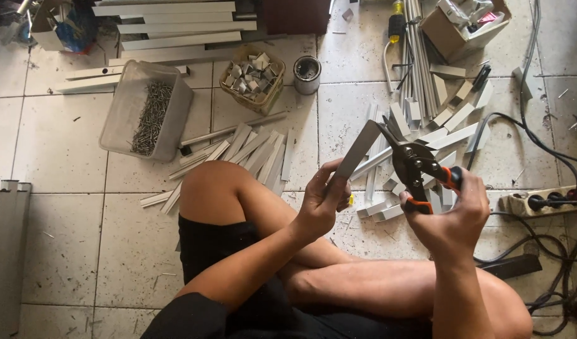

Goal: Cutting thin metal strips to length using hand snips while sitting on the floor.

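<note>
two hands are raised over the crossed legs: a flat metal strip (357,149) is pinched upright in the left hand (320,204) so its top edge meets the open blades of tin snips (414,169), whose orange handles are gripped by the right hand (455,216).

1. I see bright, even daylight across the tiled floor (62,144), strongest toward its far edge.
2. Shadows are soft and short, pooling beneath the legs.
3. The metal strip (359,148) shows mild glare.
4. Focus is sharp centrally; corners bend slightly.
</note>
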